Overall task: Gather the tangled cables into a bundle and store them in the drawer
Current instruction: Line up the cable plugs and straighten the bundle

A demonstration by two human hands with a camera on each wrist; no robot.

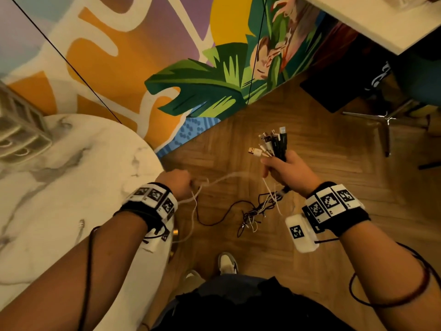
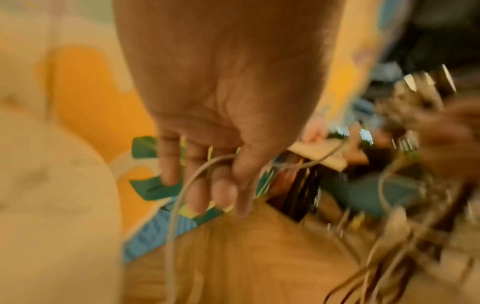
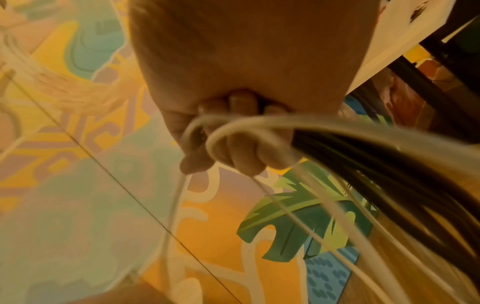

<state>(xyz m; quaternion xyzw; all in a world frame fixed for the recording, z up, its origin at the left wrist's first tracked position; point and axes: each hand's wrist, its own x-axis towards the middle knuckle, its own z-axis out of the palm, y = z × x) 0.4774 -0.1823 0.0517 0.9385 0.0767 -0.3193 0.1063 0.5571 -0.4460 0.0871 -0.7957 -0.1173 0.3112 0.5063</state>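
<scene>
My right hand [image 1: 284, 169] grips a bunch of black and white cables [image 1: 274, 144] just below their plugs, which fan out above the fist. In the right wrist view the fingers [image 3: 233, 148] curl round white and black cords [image 3: 337, 144]. The loose ends hang down in a tangle [image 1: 255, 211] over the wooden floor. My left hand [image 1: 177, 181] pinches a white cable [image 1: 222, 179] that runs across to the right hand; in the left wrist view that white cable [image 2: 197, 174] loops through the curled fingers [image 2: 221, 185]. No drawer is in view.
A round marble table [image 1: 59, 187] stands at the left with a clear organiser [image 1: 19, 130] on it. A painted wall [image 1: 167, 56] is ahead. A white desk [image 1: 372, 17] and chair legs [image 1: 386, 125] stand at the right. My shoes [image 1: 226, 262] are on the floor below.
</scene>
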